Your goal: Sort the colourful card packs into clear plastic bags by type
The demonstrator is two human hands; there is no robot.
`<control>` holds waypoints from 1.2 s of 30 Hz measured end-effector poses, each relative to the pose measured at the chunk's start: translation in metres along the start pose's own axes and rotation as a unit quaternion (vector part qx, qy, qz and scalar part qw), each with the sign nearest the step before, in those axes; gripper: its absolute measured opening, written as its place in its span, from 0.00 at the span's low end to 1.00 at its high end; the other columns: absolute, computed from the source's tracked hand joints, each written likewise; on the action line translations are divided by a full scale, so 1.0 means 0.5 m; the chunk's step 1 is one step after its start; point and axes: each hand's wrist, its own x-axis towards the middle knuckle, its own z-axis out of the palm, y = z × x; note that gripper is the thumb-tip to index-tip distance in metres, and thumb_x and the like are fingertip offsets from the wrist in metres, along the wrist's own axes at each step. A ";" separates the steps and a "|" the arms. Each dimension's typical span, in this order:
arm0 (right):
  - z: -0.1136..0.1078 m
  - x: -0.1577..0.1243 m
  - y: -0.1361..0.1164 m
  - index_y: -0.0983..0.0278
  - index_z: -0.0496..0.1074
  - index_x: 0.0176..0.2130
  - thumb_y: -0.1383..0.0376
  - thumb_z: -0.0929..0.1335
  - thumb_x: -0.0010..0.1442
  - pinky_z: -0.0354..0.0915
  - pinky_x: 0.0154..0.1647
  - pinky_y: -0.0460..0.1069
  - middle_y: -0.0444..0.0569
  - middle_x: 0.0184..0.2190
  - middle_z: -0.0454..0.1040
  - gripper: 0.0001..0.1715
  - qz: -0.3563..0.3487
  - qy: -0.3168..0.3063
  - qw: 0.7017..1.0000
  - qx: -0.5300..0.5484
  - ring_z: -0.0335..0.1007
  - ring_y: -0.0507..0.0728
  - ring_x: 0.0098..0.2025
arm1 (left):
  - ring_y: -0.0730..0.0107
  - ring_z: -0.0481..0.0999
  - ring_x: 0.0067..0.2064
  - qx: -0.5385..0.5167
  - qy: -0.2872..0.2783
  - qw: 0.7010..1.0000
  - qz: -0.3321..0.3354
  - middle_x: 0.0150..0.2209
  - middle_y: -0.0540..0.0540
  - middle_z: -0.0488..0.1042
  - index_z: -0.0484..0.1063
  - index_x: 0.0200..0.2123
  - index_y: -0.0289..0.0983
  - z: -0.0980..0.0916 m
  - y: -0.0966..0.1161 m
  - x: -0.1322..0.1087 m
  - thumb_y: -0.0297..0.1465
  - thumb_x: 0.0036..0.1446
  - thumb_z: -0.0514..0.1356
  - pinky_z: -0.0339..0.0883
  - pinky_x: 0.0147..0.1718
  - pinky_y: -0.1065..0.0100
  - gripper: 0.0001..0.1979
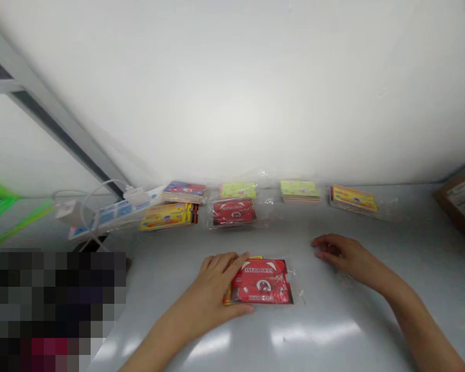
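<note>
White wall (pixel 232 103), grey tabletop (pixel 158 274); bagged card packs (pixel 300 190) along the back, likely out of the hands' way.
Left hand (pixel 217 279) spans the left end of red bagged card pack (pixel 265 281), fingers far side, thumb near side, probably steadying it; most of it lies right of the grip. Right hand (pixel 341 253) apart, fingers loosely curled, nothing visibly held.

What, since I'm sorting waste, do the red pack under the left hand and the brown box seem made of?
Red pack: probably printed card in clear, glossy plastic film, which wrinkles and glints at the right end. Brown box: likely matte cardboard, from its dull brown faces; blur leaves this open.
</note>
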 end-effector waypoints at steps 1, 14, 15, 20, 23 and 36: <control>0.002 0.000 -0.001 0.64 0.71 0.38 0.62 0.64 0.52 0.64 0.33 0.51 0.49 0.29 0.71 0.14 -0.008 -0.001 1.000 0.003 0.66 0.56 0.30 | 0.56 0.58 0.55 -0.001 -0.002 1.000 0.001 0.56 0.43 0.60 0.50 0.60 0.44 0.000 0.000 0.000 0.43 0.49 0.63 0.51 0.54 0.57 0.39; 0.016 -0.006 -0.030 0.63 0.70 0.33 0.70 0.62 0.51 0.63 0.34 0.50 0.48 0.29 0.70 0.10 -0.069 -0.020 0.997 0.005 0.66 0.55 0.31 | 0.55 0.57 0.55 0.001 0.004 1.000 -0.004 0.56 0.44 0.60 0.48 0.61 0.45 0.007 -0.007 0.005 0.43 0.50 0.62 0.53 0.53 0.56 0.39; 0.017 -0.006 -0.033 0.63 0.70 0.33 0.70 0.62 0.51 0.63 0.33 0.49 0.47 0.28 0.70 0.10 -0.071 -0.012 0.997 0.008 0.66 0.54 0.30 | 0.55 0.58 0.55 0.001 0.005 1.000 -0.001 0.56 0.44 0.60 0.48 0.61 0.46 0.006 -0.007 0.006 0.43 0.50 0.62 0.53 0.53 0.56 0.39; 0.034 -0.002 -0.048 0.63 0.70 0.35 0.66 0.65 0.52 0.64 0.33 0.50 0.47 0.29 0.71 0.08 -0.060 0.002 0.993 0.104 0.66 0.55 0.31 | 0.55 0.59 0.55 0.006 0.009 1.000 -0.002 0.55 0.44 0.60 0.49 0.61 0.45 0.006 -0.007 0.006 0.43 0.50 0.62 0.54 0.53 0.56 0.38; 0.050 -0.002 -0.062 0.64 0.69 0.36 0.62 0.67 0.51 0.65 0.33 0.50 0.46 0.30 0.71 0.11 -0.035 -0.033 0.973 0.227 0.68 0.54 0.29 | 0.54 0.59 0.55 0.011 0.006 1.000 0.000 0.55 0.43 0.60 0.49 0.61 0.45 0.006 -0.007 0.005 0.43 0.49 0.63 0.54 0.53 0.56 0.39; 0.042 -0.013 -0.084 0.62 0.70 0.36 0.53 0.68 0.51 0.66 0.44 0.53 0.50 0.35 0.74 0.17 -0.029 -0.069 0.934 0.350 0.71 0.57 0.40 | 0.53 0.58 0.55 0.021 0.017 1.000 0.003 0.56 0.43 0.60 0.49 0.61 0.46 0.011 -0.010 0.005 0.44 0.49 0.62 0.54 0.53 0.55 0.38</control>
